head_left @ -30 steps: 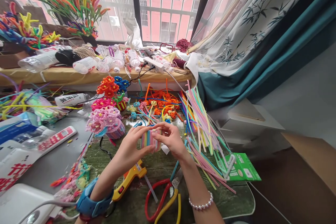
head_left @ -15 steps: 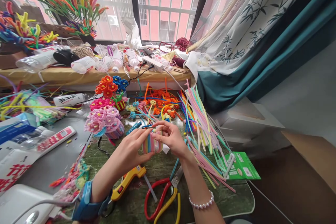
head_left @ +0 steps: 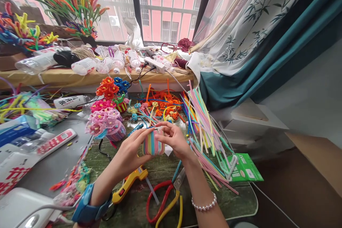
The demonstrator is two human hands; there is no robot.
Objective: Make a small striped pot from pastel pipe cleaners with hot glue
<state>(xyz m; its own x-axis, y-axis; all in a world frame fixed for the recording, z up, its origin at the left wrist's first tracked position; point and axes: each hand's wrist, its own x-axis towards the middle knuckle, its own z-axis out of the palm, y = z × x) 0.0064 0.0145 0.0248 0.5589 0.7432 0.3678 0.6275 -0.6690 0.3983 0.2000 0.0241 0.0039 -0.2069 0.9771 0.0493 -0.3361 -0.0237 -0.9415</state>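
A small pot covered in pastel striped pipe cleaners (head_left: 153,144) is held up over the middle of the table. My left hand (head_left: 135,146) grips its left side, thumb below and fingers along the top edge. At the upper right rim, the bent fingers of my right hand (head_left: 172,140) press on the pot; whether a small piece lies under those fingertips is hidden. Below my hands lie a yellow glue gun (head_left: 130,184) with a glue stick poking out and scissors (head_left: 165,199) with red and yellow handles.
Pots of pipe-cleaner flowers (head_left: 105,121) stand to the left. Loose pastel pipe cleaners (head_left: 204,124) spread on the right beside a green packet (head_left: 245,167). Orange pieces (head_left: 165,103) lie behind my hands. A white power strip (head_left: 155,65) and bottles (head_left: 84,66) line the window ledge.
The striped pot has turned slightly, so more of its striped side shows. Both hands keep hold of it in nearly the same place. The view has shifted a little.
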